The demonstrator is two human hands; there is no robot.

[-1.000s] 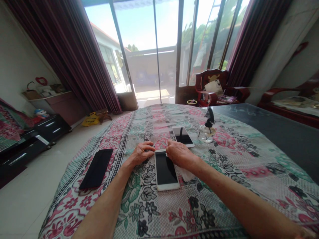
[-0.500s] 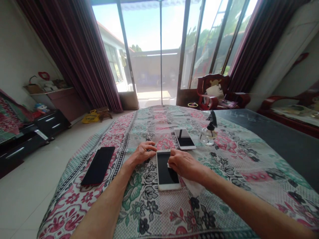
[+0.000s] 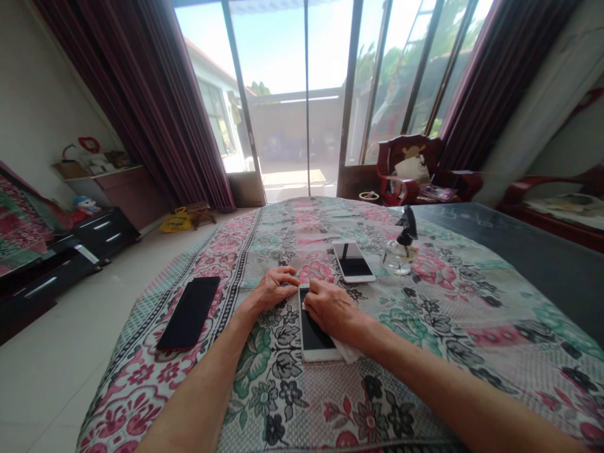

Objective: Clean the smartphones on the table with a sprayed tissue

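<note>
A white-framed tablet [image 3: 315, 336] with a dark screen lies in front of me on the flowered tablecloth [image 3: 349, 396]. My right hand [image 3: 333, 307] is closed on a white wipe [image 3: 348, 350] and presses it to the upper part of the screen; the wipe's loose end trails over the lower right corner. At the upper left corner, my left hand [image 3: 276, 286] rests with its fingers stretched out, the tips touching or close to the edge. Just beyond lies a white phone [image 3: 353, 262]. A clear spray bottle [image 3: 400, 250] with a black trigger head stands to its right.
A black phone or tablet [image 3: 189, 313] lies on the table's left side. Past the right edge is a dark tabletop [image 3: 476, 233], with a red wooden chair [image 3: 394, 170] behind it. Glass doors [image 3: 302, 126] stand beyond the table.
My right hand has slid left across the tablet's screen with the wipe. My left hand stays at the upper left corner. The whole view has shifted slightly.
</note>
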